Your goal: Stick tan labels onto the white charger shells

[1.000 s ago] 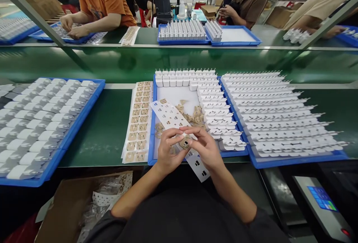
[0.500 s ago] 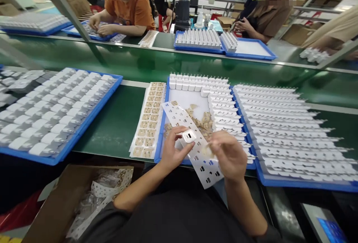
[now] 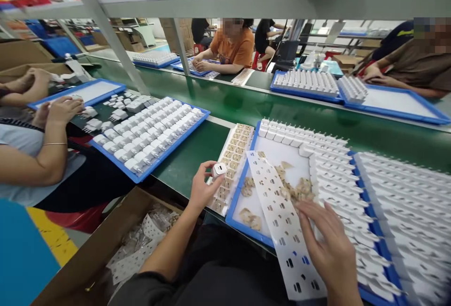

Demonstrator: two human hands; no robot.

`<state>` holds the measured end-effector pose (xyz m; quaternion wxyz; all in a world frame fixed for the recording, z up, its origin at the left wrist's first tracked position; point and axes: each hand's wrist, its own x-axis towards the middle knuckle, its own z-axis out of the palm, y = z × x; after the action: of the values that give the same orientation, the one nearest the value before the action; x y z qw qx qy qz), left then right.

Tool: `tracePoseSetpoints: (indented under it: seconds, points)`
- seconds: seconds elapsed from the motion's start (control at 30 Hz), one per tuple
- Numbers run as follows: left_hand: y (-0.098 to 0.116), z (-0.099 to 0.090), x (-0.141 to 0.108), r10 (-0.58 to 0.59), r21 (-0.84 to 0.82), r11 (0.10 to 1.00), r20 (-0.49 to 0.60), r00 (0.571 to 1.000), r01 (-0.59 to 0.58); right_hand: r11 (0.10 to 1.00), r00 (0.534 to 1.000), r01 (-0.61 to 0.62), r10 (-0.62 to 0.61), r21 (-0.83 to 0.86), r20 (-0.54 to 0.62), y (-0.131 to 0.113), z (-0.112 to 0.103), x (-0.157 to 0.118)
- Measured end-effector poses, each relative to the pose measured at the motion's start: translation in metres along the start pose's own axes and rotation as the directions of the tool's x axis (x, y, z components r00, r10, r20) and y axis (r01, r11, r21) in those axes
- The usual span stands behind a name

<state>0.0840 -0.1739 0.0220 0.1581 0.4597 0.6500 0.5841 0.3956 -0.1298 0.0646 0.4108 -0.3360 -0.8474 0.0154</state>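
My left hand (image 3: 201, 191) is closed around a white charger plug (image 3: 219, 170), its end with a dark slot facing up. It is held over the near part of a strip of tan stickers (image 3: 237, 149). My right hand (image 3: 329, 245) is over the tray, fingers stretched out and thumb apart, with its fingertips close to a pile of thin tan film scraps (image 3: 302, 189). A white sheet with small cutouts (image 3: 276, 210) lies slanted across the blue-rimmed tray (image 3: 282, 150), just left of that hand. Rows of white plugs (image 3: 338, 174) stand along the tray's back and right.
Another full tray of plugs (image 3: 416, 202) adjoins on the right. To the left is a tray of plugs (image 3: 151, 132), with a co-worker's hands (image 3: 63, 109) beyond it. A cardboard box of scrap sheets (image 3: 148, 231) sits below the bench edge. A shelf beam (image 3: 246, 3) crosses overhead.
The view has swung left, bringing a co-worker into sight. My right hand's fingers have gone from pinched to stretched out beside the scraps. My left hand still holds the charger plug, now farther left.
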Motion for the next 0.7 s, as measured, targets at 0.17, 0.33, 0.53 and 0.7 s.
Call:
tracePoseSetpoints:
  seconds: [0.17,0.33,0.53,0.7]
  points:
    - [-0.032,-0.035,0.018,-0.016,0.301,0.952,-0.122,0.992,0.053,0.981,0.991,0.057,-0.079,0.186,0.112,-0.005,0.005,-0.009]
    - [-0.053,-0.046,0.031,0.021,0.697,0.715,-0.111,0.994,0.063,0.983,0.978,0.078,-0.108,0.167,0.180,-0.008,0.007,-0.017]
    - [-0.065,-0.045,0.038,-0.057,0.680,0.726,-0.096,0.994,0.107,0.991,0.975,0.032,-0.061,0.133,0.215,-0.007,0.018,-0.033]
    - [-0.072,-0.046,0.039,-0.039,0.710,0.701,-0.064,0.997,0.073,0.993,0.976,0.021,-0.045,0.118,0.211,-0.009,0.026,-0.040]
